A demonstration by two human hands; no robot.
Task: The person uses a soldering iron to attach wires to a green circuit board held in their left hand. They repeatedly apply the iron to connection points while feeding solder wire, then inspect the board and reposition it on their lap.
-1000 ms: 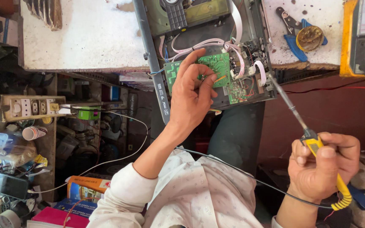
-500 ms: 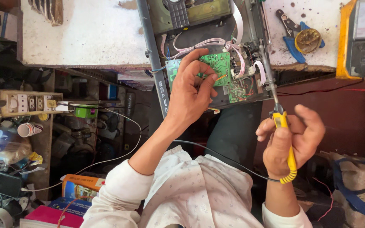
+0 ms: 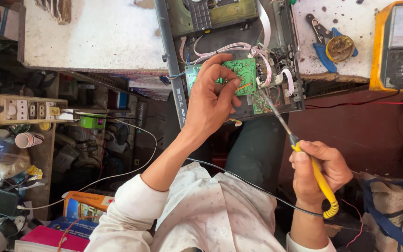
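**At the bench edge: soldering iron tip on the opened chassis board**

Nearest the camera: white patterned shirt sleeves (image 3: 211,210), both forearms reaching up toward the bench.

Right hand (image 3: 320,170) is closed around the yellow handle of a soldering iron (image 3: 304,149), pen-style grip, its coiled yellow strain relief sticking out below the fist. A black cord runs from it across the lap. The shaft angles up and left, with the tip at the small green board on the lower right of the chassis (image 3: 239,56). Whether the tip is actually touching is too fine to tell.

Left hand (image 3: 213,100) sits on the green circuit board (image 3: 241,74), fingers curled and pinching at the board's face, thumb against forefinger. What's between them is hidden.

The board sits tilted in the open metal chassis, which overhangs the bench edge. White ribbon cables (image 3: 253,49) loop over it.

Further out, on the white bench top (image 3: 94,32): blue-handled cutters (image 3: 320,44) with a round tin (image 3: 340,47) lying on them, just right of the chassis. Far right, a yellow analog multimeter (image 3: 399,44), red and black leads trailing off the bench edge.

Left side, below bench level: a power strip (image 3: 24,109) and a cluttered shelf.
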